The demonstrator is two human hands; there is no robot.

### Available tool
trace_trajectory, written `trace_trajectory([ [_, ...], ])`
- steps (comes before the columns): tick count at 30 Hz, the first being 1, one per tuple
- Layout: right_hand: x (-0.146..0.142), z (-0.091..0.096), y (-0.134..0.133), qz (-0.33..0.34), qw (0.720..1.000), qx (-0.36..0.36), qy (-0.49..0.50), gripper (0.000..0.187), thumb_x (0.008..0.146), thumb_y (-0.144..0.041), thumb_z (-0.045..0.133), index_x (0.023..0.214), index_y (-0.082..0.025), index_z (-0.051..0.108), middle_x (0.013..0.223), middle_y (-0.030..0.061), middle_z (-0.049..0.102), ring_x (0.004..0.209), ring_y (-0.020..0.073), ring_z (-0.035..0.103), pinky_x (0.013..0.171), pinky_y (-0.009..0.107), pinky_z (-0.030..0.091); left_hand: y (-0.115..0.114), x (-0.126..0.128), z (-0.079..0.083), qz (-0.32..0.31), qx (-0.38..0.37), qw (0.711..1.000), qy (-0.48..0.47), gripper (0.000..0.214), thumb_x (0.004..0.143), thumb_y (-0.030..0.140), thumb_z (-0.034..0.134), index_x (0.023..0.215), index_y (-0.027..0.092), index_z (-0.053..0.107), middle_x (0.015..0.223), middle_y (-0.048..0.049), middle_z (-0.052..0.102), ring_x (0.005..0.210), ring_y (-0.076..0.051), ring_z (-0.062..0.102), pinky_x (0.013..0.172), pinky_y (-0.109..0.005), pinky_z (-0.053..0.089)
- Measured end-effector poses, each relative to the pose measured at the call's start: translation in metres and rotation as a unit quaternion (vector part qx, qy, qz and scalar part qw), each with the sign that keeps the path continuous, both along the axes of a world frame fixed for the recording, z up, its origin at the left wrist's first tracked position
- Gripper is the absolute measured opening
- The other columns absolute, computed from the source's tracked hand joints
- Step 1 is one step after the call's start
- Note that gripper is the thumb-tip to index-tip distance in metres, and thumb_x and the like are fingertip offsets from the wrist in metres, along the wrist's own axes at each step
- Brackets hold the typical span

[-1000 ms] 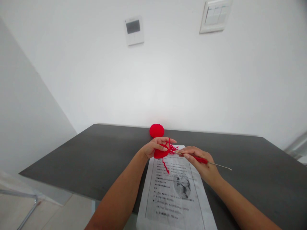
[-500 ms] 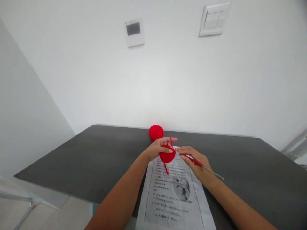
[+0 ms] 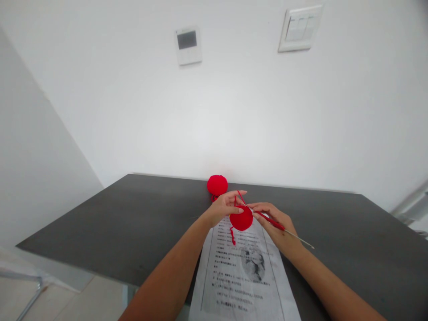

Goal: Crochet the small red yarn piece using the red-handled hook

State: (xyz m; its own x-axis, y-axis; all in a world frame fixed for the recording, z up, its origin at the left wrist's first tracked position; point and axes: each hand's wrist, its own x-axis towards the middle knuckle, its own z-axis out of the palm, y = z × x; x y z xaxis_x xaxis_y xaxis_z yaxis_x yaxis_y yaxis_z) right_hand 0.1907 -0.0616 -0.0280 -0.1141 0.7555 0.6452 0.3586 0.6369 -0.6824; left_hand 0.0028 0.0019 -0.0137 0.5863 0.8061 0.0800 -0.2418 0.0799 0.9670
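Note:
My left hand point(image 3: 224, 207) pinches the edge of a round red crochet piece point(image 3: 241, 219) between thumb and fingers. Its index finger is stretched out, with a strand of red yarn point(image 3: 241, 196) running over it down to the work. A short yarn tail point(image 3: 232, 236) dangles below the piece. In my right hand point(image 3: 274, 223) is a crochet hook point(image 3: 272, 221) with a red grip, its bare metal end pointing down to the right. The hook's tip is at the upper right edge of the piece, too small to make out. Behind my left hand sits a red yarn ball point(image 3: 217, 184).
A printed sheet point(image 3: 240, 285) with text and a dark picture lies under my hands on the dark grey table point(image 3: 110, 223). The table's back edge meets a white wall carrying a thermostat point(image 3: 188, 46) and a switch panel point(image 3: 300, 29). A metal leg point(image 3: 31, 298) shows at lower left.
The crochet piece has shifted slightly right relative to my left thumb, showing more of its face. My right hand and the hook have moved slightly right.

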Motion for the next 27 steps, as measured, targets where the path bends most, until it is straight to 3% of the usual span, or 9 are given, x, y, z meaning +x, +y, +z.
trace_trajectory([
  [6, -0.002, 0.004, -0.001, 0.011, 0.998, -0.029, 0.046, 0.011, 0.088, -0.032, 0.061, 0.089, -0.023, 0.067, 0.096, 0.0061, 0.074, 0.089, 0.0201, 0.069, 0.085, 0.035, 0.055, 0.002, 0.001, -0.001, 0.028, 0.017, 0.999, 0.010, 0.056, 0.060, 0.023, 0.078, 0.114, 0.016, 0.064, 0.075, 0.0005, 0.059, 0.066, -0.010, 0.054, 0.065, -0.024, 0.036],
  [16, 0.003, 0.001, 0.003, 0.047, 0.988, -0.101, 0.108, 0.013, 0.086, -0.035, 0.063, 0.088, -0.022, 0.066, 0.100, 0.0066, 0.074, 0.092, 0.0199, 0.070, 0.082, 0.034, 0.056, 0.000, 0.002, 0.001, 0.038, 0.025, 0.999, 0.019, 0.050, 0.058, 0.020, 0.076, 0.106, 0.016, 0.066, 0.071, 0.0022, 0.056, 0.062, -0.008, 0.050, 0.062, -0.023, 0.034],
  [27, 0.011, 0.017, 0.000, 0.078, 0.989, -0.109, 0.064, 0.024, 0.084, -0.045, 0.063, 0.080, -0.021, 0.064, 0.093, 0.0076, 0.075, 0.088, 0.0218, 0.071, 0.079, 0.035, 0.056, -0.004, 0.003, 0.006, 0.048, 0.031, 0.998, 0.033, 0.048, 0.057, 0.017, 0.075, 0.104, 0.015, 0.067, 0.070, 0.0024, 0.056, 0.063, -0.008, 0.050, 0.064, -0.024, 0.035],
])
